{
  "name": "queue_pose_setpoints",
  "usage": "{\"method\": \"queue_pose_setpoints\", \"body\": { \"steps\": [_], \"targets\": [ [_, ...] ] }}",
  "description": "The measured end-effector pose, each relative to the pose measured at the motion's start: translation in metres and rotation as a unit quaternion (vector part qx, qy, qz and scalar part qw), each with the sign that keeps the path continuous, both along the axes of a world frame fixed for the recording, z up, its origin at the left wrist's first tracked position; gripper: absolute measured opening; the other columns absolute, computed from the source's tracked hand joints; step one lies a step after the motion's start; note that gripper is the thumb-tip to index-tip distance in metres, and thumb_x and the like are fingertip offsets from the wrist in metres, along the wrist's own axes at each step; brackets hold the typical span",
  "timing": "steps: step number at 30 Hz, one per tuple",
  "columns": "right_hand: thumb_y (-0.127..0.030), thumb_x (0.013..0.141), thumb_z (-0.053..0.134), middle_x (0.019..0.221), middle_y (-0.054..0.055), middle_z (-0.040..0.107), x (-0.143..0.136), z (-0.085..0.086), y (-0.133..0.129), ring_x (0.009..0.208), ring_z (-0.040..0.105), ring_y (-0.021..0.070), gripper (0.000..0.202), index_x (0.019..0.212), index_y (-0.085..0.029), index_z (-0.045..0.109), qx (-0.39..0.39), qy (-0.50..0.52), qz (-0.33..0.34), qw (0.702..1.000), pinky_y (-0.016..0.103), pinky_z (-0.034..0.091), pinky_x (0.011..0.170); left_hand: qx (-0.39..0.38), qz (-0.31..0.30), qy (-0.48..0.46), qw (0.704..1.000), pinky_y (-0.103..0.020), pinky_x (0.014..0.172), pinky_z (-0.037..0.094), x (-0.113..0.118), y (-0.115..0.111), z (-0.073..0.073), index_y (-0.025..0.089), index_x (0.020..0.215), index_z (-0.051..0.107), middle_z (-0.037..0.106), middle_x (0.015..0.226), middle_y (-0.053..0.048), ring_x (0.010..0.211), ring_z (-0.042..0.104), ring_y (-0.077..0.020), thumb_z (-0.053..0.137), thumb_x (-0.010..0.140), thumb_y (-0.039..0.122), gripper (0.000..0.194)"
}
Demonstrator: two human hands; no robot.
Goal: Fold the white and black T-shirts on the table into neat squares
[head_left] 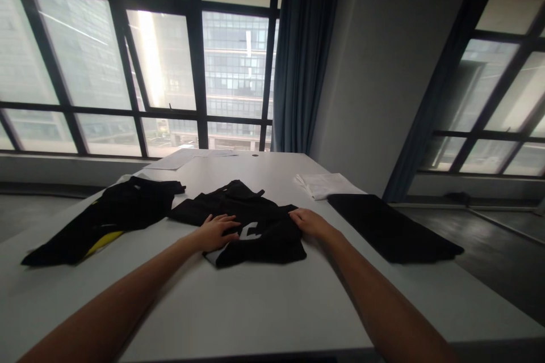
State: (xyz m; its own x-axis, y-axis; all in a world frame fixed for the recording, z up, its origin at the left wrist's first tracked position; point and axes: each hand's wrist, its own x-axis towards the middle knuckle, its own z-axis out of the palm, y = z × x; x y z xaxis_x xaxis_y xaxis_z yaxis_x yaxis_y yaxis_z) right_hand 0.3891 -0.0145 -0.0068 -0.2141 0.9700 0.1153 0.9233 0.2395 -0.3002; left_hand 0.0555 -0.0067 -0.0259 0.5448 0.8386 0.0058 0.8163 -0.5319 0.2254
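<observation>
A black garment with a white mark [272,238] lies crumpled in the middle of the white table [255,312]. On its left part rests my left hand [216,232], fingers spread and lying over the cloth beside the white mark. My right hand [307,221] is at the garment's right edge, its fingers pressed together on the black fabric. A light-coloured patch shows at the garment's lower left corner, near my left wrist.
To the left lies a black garment with a yellow part [123,210]. At the right are a folded black cloth [389,227] and a folded white cloth [330,185]. White sheets [170,160] lie at the far left of the table, before the windows.
</observation>
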Motion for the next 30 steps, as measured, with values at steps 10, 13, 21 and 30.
{"method": "queue_pose_setpoints", "body": {
  "steps": [10,13,21,30],
  "targets": [
    [-0.043,0.096,0.043,0.115,0.020,0.070,0.002,0.022,-0.015,0.111,0.064,0.0323,0.046,0.114,-0.012,0.072,0.041,-0.121,-0.212,0.969,0.040,0.047,0.092,0.138,0.139,0.016,0.981,-0.063,0.112,0.022,-0.058,0.030,0.004,0.026,0.113,0.070,0.064,0.134,-0.009,0.127,0.053,-0.0325,0.051,0.087,0.031,0.032],
    [-0.028,0.090,0.054,0.124,0.009,0.069,0.000,0.015,-0.012,0.117,0.062,0.0245,0.037,0.122,-0.021,0.069,0.058,-0.013,-0.027,0.998,0.035,0.044,0.102,0.099,0.019,-0.069,0.992,-0.043,0.106,0.041,-0.043,0.024,0.005,0.022,0.101,0.072,0.071,0.120,-0.008,0.113,0.062,-0.0263,0.048,0.086,0.026,0.029],
    [-0.052,0.096,0.040,0.122,0.013,0.069,0.009,0.005,-0.001,0.115,0.063,0.0306,0.049,0.118,-0.022,0.070,-0.028,-0.066,-0.104,0.992,0.042,0.046,0.096,0.099,0.055,-0.179,0.977,-0.032,0.079,0.051,-0.056,0.027,0.024,0.020,0.100,0.072,0.076,0.088,-0.004,0.081,0.068,-0.0222,0.047,0.085,0.039,0.035],
    [-0.059,0.094,0.039,0.113,0.023,0.070,0.010,0.022,-0.012,0.108,0.065,0.0358,0.059,0.108,-0.013,0.073,0.008,-0.129,-0.221,0.967,0.044,0.048,0.088,0.291,0.225,-0.087,0.926,-0.039,0.093,0.044,-0.065,0.020,0.036,0.020,0.105,0.072,0.071,0.112,-0.009,0.106,0.062,-0.0270,0.042,0.088,0.020,0.035]
  ]
}}
